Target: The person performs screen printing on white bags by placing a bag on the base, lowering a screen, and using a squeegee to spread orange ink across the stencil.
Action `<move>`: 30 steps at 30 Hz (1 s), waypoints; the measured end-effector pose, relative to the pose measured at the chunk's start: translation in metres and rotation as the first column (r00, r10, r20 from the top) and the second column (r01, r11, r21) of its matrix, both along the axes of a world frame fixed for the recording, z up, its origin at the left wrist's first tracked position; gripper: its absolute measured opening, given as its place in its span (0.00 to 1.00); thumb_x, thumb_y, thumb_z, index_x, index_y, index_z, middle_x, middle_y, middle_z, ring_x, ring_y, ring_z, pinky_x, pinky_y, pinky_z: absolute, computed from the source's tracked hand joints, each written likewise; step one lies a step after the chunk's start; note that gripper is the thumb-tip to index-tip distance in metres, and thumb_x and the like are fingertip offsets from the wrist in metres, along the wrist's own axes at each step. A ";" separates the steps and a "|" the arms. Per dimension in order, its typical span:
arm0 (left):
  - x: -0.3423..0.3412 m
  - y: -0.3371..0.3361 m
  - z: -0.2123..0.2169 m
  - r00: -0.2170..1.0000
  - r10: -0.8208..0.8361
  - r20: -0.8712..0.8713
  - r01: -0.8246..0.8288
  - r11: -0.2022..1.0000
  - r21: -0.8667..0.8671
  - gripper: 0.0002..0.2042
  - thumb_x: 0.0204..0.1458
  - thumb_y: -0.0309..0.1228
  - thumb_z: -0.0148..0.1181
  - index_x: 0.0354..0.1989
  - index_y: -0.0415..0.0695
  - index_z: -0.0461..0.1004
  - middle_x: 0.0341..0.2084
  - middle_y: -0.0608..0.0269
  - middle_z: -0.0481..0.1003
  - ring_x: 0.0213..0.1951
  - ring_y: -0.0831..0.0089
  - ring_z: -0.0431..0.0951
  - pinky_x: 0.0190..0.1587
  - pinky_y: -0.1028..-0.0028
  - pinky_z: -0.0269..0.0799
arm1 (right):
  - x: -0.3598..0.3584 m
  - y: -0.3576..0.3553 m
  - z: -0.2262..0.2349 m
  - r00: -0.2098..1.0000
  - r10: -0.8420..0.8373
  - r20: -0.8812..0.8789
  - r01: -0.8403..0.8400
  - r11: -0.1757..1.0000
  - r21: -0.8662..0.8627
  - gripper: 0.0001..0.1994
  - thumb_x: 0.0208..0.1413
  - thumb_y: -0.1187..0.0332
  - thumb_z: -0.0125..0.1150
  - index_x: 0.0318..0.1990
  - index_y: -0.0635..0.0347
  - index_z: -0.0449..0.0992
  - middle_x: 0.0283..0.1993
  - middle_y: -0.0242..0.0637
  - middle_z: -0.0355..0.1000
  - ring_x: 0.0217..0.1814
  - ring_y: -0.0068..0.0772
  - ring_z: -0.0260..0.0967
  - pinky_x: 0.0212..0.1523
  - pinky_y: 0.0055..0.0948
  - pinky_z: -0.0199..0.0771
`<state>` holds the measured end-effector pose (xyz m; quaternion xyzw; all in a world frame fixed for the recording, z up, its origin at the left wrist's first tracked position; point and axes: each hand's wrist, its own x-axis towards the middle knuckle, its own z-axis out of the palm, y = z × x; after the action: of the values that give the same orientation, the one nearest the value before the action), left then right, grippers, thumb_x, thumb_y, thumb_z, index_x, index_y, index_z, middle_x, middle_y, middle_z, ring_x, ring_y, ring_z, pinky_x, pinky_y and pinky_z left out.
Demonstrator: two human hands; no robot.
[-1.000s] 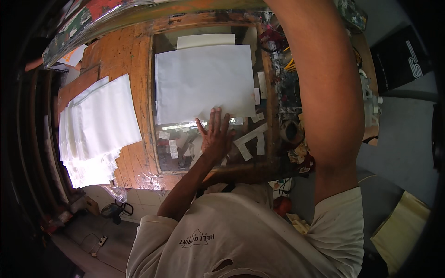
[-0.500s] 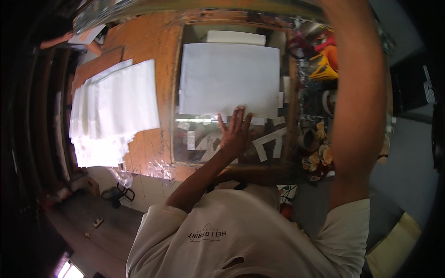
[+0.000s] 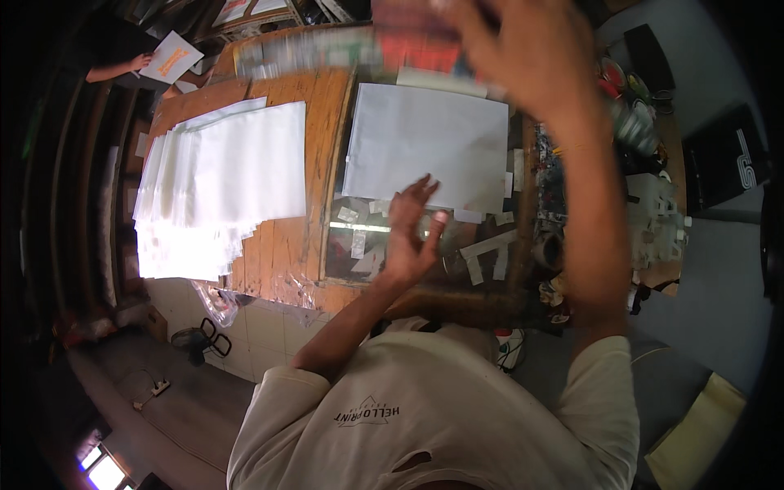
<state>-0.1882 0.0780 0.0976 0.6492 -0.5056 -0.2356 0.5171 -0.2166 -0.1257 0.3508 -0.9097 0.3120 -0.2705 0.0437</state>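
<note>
A smooth white sheet [image 3: 429, 147] lies on the framed dark glass-like panel [image 3: 449, 269] in front of me. Over its lower edge my left hand [image 3: 411, 233] is spread, thumb apart from the fingers; whether the fingertips press on it I cannot tell. My right hand [image 3: 527, 61] is raised at the far side, smeared by motion, with its fingers partly cut off by the top edge. Beside those fingers shows a blurred dark red thing [image 3: 416, 45] whose kind I cannot make out. A pale strip [image 3: 433, 79] sticks out behind the sheet.
A fanned stack of white sheets [image 3: 237, 159] covers the wooden tabletop [image 3: 282, 245] at left. Pieces of pale tape [image 3: 490, 245] stick to the panel. Jars and clutter [image 3: 633, 131] crowd the right. Another person's hand [image 3: 140, 62] holds a white sheet with orange print [image 3: 170, 59] at far left.
My right hand has come into view at the top, along with the blurred dark red thing. My left hand has lifted or turned, its thumb now apart. The whole view has shifted.
</note>
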 end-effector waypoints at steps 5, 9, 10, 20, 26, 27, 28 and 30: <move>0.006 0.055 0.051 0.146 -0.126 -0.981 -0.127 0.981 -0.144 0.24 0.68 0.49 0.51 0.65 0.46 0.66 0.66 0.57 0.65 0.71 0.57 0.60 0.69 0.45 0.56 | -0.063 0.094 -0.180 0.999 0.022 -0.038 -0.024 0.998 -0.052 0.25 0.59 0.62 0.64 0.64 0.53 0.73 0.35 0.41 0.69 0.42 0.44 0.68 0.48 0.47 0.60; 0.010 0.058 0.006 0.009 0.407 -0.914 0.048 0.912 0.407 0.24 0.66 0.55 0.52 0.58 0.49 0.69 0.60 0.58 0.68 0.69 0.60 0.61 0.68 0.40 0.53 | -0.065 0.115 -0.254 0.960 -0.020 -0.279 0.014 1.000 -0.025 0.33 0.54 0.72 0.64 0.70 0.52 0.65 0.39 0.39 0.67 0.46 0.42 0.66 0.51 0.46 0.59; 0.010 0.056 -0.009 0.031 0.413 -0.910 0.040 0.910 0.414 0.24 0.66 0.55 0.52 0.57 0.47 0.69 0.60 0.57 0.68 0.69 0.59 0.61 0.67 0.37 0.52 | -0.063 0.113 -0.262 0.963 -0.020 -0.270 0.014 1.000 -0.023 0.34 0.54 0.73 0.63 0.71 0.52 0.64 0.40 0.39 0.67 0.46 0.41 0.66 0.51 0.47 0.59; 0.008 0.053 -0.051 0.079 0.526 -0.847 0.017 0.849 0.529 0.29 0.66 0.55 0.49 0.61 0.42 0.64 0.68 0.48 0.62 0.75 0.58 0.54 0.68 0.29 0.40 | -0.067 0.124 -0.304 0.984 -0.016 -0.180 0.020 1.000 0.024 0.40 0.52 0.77 0.61 0.75 0.46 0.60 0.41 0.39 0.66 0.50 0.41 0.67 0.59 0.60 0.56; 0.006 0.046 -0.048 0.040 0.579 -0.815 -0.001 0.815 0.579 0.31 0.65 0.56 0.51 0.62 0.41 0.63 0.69 0.48 0.60 0.75 0.57 0.54 0.68 0.31 0.45 | -0.039 0.062 -0.307 0.972 -0.051 -0.231 0.054 0.999 0.004 0.33 0.55 0.74 0.60 0.71 0.45 0.64 0.40 0.34 0.69 0.52 0.38 0.69 0.70 0.79 0.44; 0.005 0.046 -0.047 0.032 0.604 -0.796 -0.008 0.797 0.604 0.31 0.65 0.56 0.51 0.62 0.41 0.63 0.69 0.48 0.60 0.74 0.57 0.55 0.68 0.31 0.46 | -0.033 0.044 -0.309 0.971 -0.062 -0.230 0.062 0.998 -0.009 0.33 0.55 0.75 0.61 0.70 0.45 0.64 0.40 0.34 0.69 0.52 0.38 0.69 0.70 0.80 0.43; 0.005 0.046 -0.045 0.054 0.595 -0.802 -0.010 0.803 0.596 0.30 0.64 0.56 0.52 0.62 0.41 0.63 0.68 0.48 0.61 0.73 0.57 0.56 0.67 0.32 0.48 | -0.025 0.025 -0.311 0.974 -0.071 -0.214 0.066 0.997 -0.032 0.33 0.55 0.75 0.61 0.70 0.45 0.65 0.40 0.34 0.69 0.52 0.38 0.69 0.70 0.81 0.42; 0.004 0.046 -0.041 0.054 0.614 -0.788 -0.007 0.789 0.614 0.29 0.64 0.55 0.54 0.61 0.42 0.63 0.65 0.50 0.63 0.71 0.58 0.59 0.65 0.34 0.52 | -0.008 -0.016 -0.317 0.978 -0.085 -0.190 0.072 0.995 -0.073 0.34 0.54 0.76 0.62 0.70 0.45 0.65 0.41 0.34 0.69 0.53 0.38 0.69 0.70 0.82 0.41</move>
<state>-0.1842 0.1237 0.0563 0.5280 0.1899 -0.5851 0.5855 -0.2250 -0.1418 0.0335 -0.9196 0.3413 -0.1928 -0.0275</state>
